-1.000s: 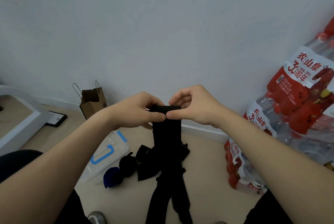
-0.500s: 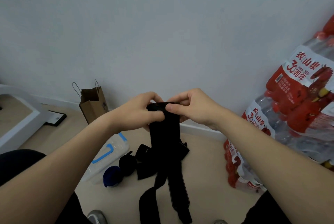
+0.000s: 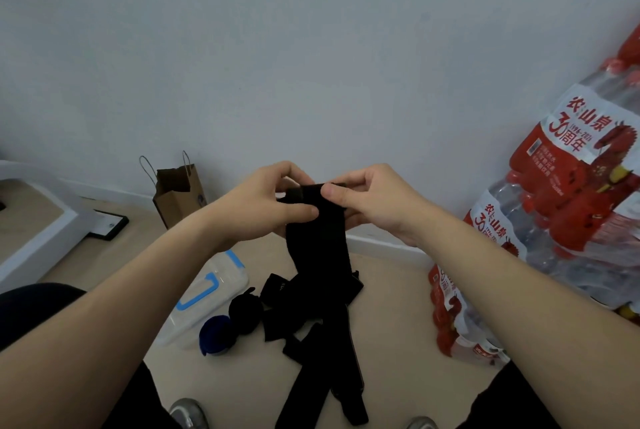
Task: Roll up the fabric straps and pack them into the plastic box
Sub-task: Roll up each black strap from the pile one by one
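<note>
first turn of the strap could slip loose

from where i stand, the weak spot is the top of the black fabric strap, where only a fold or so is turned over. if either pinch eases, i'd judge the start springs open and the roll must begin again. the rest hangs straight down, its tail lying on the floor among the loose straps. as it winds up it may snag on them or wind crooked, and a skewed roll would sit badly in the plastic box.

the left hand pinches the strap's left edge, thumb in front and fingers arched over the top. the right hand does the same at the right edge, its thumb pressed on the folded end. both grasp the strap and nothing else. the box lies on the floor, down to the left, with a blue roll and a black roll just beside it.
</note>
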`<action>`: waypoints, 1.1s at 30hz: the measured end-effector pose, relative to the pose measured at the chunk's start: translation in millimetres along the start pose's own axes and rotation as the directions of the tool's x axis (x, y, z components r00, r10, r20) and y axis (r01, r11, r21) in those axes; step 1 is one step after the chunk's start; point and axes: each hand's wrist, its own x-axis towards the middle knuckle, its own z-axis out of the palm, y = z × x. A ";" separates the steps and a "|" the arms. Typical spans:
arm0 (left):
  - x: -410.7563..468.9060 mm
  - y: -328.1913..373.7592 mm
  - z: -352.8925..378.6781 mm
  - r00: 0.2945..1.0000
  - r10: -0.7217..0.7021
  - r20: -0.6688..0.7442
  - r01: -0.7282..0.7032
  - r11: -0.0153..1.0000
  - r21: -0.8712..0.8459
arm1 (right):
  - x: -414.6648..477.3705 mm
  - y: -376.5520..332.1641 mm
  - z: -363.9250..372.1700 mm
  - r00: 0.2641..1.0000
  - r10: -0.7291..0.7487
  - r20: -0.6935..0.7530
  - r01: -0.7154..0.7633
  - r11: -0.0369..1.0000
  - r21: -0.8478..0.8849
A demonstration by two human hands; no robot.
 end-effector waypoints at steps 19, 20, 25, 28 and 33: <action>-4.7 -2.3 5.9 0.999 -0.024 0.028 0.026 0.997 -0.072 | -7.3 2.7 13.9 0.994 -0.043 -0.101 0.058 0.986 0.156; -4.4 -4.9 6.6 1.000 -0.021 0.010 0.021 0.999 -0.048 | -7.5 3.7 15.5 0.997 -0.009 -0.078 0.024 0.980 0.197; -1.9 -32.7 16.8 0.999 -0.003 -0.050 0.005 0.999 0.052 | 2.0 22.7 28.4 0.991 0.090 -0.099 -0.079 0.991 0.111; 1.3 -58.5 20.4 1.000 -0.018 -0.021 0.022 0.967 0.255 | 12.9 44.5 36.4 0.982 0.178 -0.062 -0.182 0.981 -0.062; 6.9 -107.6 17.2 0.988 -0.150 0.035 0.106 0.824 0.557 | 46.0 98.3 47.1 0.897 0.441 -0.032 -0.320 0.599 -0.734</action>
